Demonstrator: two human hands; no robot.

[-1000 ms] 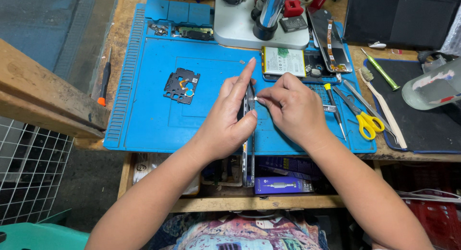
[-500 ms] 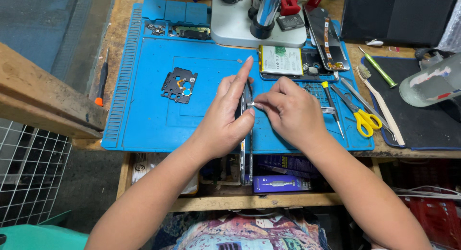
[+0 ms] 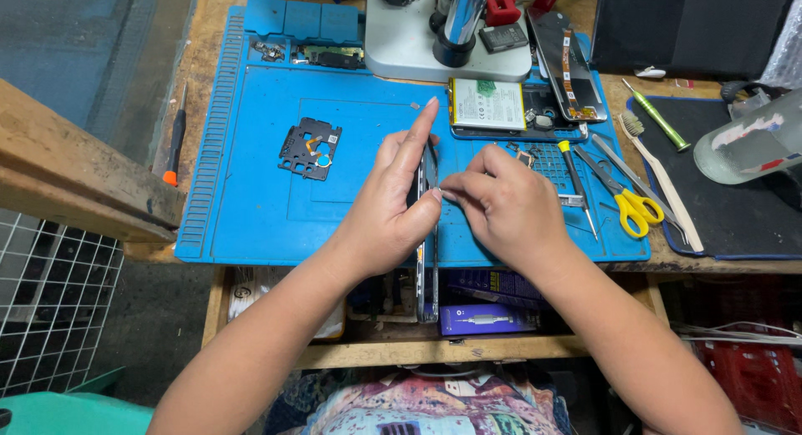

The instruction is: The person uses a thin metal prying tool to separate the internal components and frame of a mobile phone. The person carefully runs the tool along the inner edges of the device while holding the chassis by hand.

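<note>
Blue repair mat (image 3: 251, 201), left hand (image 3: 393, 205) gripping phone (image 3: 428, 235) held edge-up, right hand (image 3: 501, 205) pinching its rim

We've got a white-and-green label on the flat battery (image 3: 487, 103) sitting on the blue mat just under the microscope base. Down on the shelf below the bench there's a purple rectangular box (image 3: 487, 319) with a white tool picture. Clear bottle (image 3: 746, 139) at the far right has a white-red-blue label.
</note>
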